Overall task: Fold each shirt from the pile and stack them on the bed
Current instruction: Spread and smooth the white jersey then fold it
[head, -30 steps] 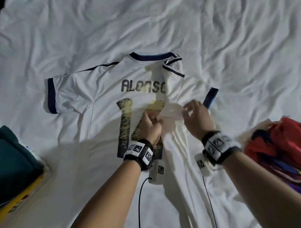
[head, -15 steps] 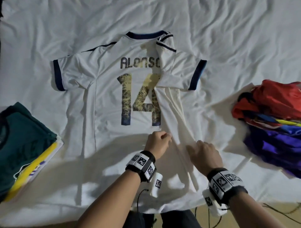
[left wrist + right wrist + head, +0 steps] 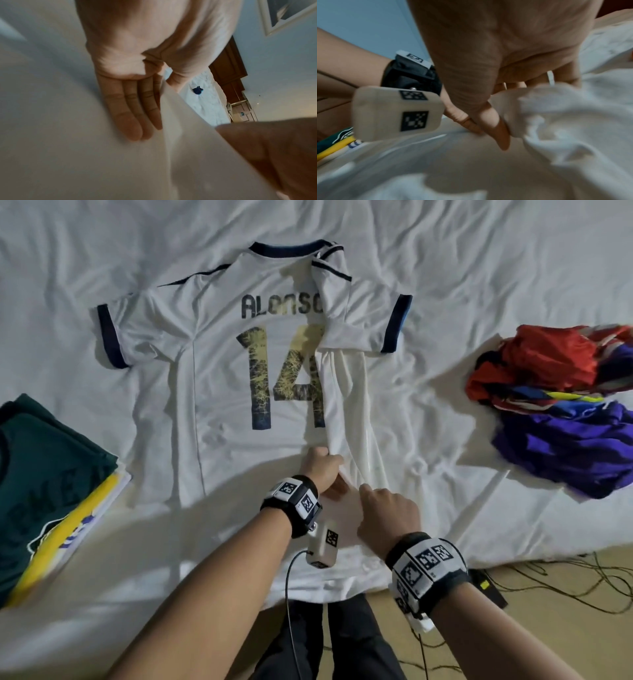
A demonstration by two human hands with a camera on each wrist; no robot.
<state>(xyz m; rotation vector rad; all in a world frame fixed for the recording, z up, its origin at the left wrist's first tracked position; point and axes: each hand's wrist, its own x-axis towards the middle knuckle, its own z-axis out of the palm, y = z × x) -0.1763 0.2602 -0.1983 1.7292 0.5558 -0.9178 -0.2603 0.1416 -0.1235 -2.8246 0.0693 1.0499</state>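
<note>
A bed covered by a wrinkled white sheet (image 3: 479, 251) is seen, with a white short-sleeved jersey printed "ALONSO 14" (image 3: 219, 392) spread back-up at its middle. One loose pile of red and purple shirts (image 3: 565, 405) lies right; one folded stack topped by dark green (image 3: 41, 474) lies left. The jersey's folded right edge is pinched by the left hand (image 3: 322, 470) and gripped by the right hand (image 3: 387, 518).

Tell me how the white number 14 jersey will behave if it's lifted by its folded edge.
The white jersey looks thin and floppy: it wrinkles and bunches under the right hand. It would probably drape and unfold. Likely light, since the left hand lifts an edge with a pinch.
</note>
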